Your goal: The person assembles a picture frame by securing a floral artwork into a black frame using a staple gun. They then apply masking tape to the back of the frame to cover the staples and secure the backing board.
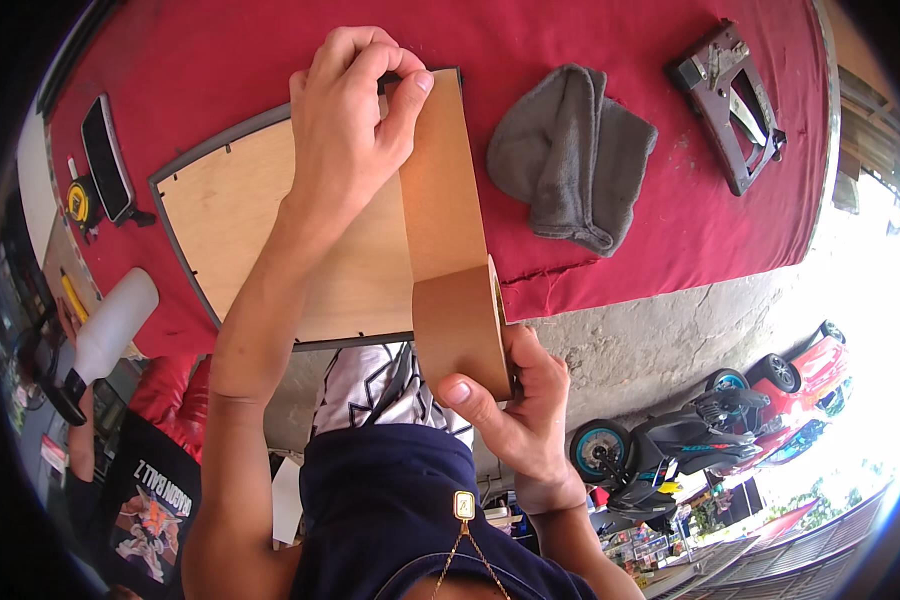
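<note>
A picture frame (350, 270) lies back up on the red-covered table, with a pale wooden backing board inside a thin dark border. Along its right side runs a strip of wide brown tape (445, 190), pulled out from its roll (460, 330). My left hand (355, 120) reaches across the board and pinches the strip's far end by the frame's far edge, fingers curled. At the near edge, my right hand (520, 410) grips the roll, thumb on its near side. The fingers behind the roll are partly hidden.
A folded grey cloth (575, 160) and a staple gun (732, 105) lie to the right. On the left are a phone (107, 155), a yellow tape measure (82, 202) and a white spray bottle (115, 325). A co-worker's hand (68, 318) shows at far left. Motorbikes (670, 440) stand beyond the table.
</note>
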The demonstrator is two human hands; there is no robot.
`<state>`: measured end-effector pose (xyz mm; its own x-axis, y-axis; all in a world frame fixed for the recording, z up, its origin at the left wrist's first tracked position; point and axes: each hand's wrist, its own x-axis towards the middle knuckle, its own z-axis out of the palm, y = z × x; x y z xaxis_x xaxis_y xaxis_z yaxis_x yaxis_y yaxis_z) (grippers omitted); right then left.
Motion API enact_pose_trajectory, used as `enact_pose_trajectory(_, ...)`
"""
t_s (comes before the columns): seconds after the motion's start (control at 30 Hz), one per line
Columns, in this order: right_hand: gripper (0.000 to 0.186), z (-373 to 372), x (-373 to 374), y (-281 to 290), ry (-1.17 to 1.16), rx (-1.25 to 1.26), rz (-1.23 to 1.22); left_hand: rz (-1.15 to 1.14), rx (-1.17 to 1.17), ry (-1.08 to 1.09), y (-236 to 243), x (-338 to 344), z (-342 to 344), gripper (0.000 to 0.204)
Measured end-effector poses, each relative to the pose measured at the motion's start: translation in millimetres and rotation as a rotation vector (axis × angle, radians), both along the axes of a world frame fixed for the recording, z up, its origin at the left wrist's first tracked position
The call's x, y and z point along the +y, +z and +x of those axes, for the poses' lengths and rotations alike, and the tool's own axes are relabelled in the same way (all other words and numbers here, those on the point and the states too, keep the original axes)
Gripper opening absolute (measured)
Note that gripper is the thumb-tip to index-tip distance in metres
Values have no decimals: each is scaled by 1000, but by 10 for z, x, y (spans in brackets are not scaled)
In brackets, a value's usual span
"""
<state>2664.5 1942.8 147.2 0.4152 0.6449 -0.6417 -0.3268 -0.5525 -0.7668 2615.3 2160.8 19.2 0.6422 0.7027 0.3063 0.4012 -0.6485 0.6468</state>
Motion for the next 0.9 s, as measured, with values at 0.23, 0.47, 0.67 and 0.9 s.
enact_pose_trajectory(0.23, 38, -17, 0, -33, -38, 36, 7, -17, 9, -8, 56, -38, 27, 9)
enact_pose_trajectory(0.47, 39, -11, -25, -26, -10, 46, -33, 25, -17, -27, 37, -19, 15, 10)
enact_pose_trajectory(0.67, 40, -50, -15, -62, -59, 57, -12, 40, -7, -18, 42, -21, 25, 11)
enact_pose_trajectory(0.9, 39, -21, -14, -73, -3, 33, -32, 74, 56, 41, 90, -55, 47, 11)
